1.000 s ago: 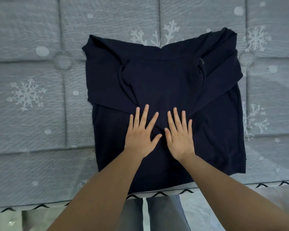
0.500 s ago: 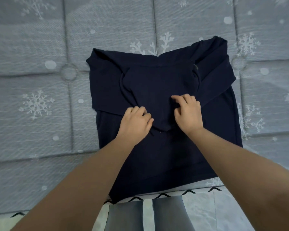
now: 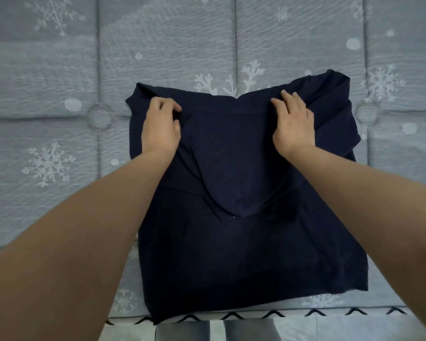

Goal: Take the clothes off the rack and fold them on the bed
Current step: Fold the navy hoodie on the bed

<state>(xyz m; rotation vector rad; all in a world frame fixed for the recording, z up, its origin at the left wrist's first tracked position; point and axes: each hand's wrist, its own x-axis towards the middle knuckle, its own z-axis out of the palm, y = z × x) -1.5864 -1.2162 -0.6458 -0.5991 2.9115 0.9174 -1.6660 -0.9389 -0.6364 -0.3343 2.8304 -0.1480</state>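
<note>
A dark navy garment lies flat on the bed, its sleeves folded in across the body and a hood-like flap pointing toward me at the middle. My left hand grips the fabric near the garment's far left corner, fingers curled into the cloth. My right hand rests near the far right corner, fingers bent over a fold of the cloth there. Both forearms reach across the garment from the near edge.
The bed cover is grey-blue, quilted, with white snowflakes and dots, and it extends on all sides of the garment. The bed's near edge has a black zigzag trim. Below it show my grey trouser legs.
Both hands left the garment's middle and moved away from me and apart to its far corners. They went from flat palms to gripping the fabric. The camera came closer.
</note>
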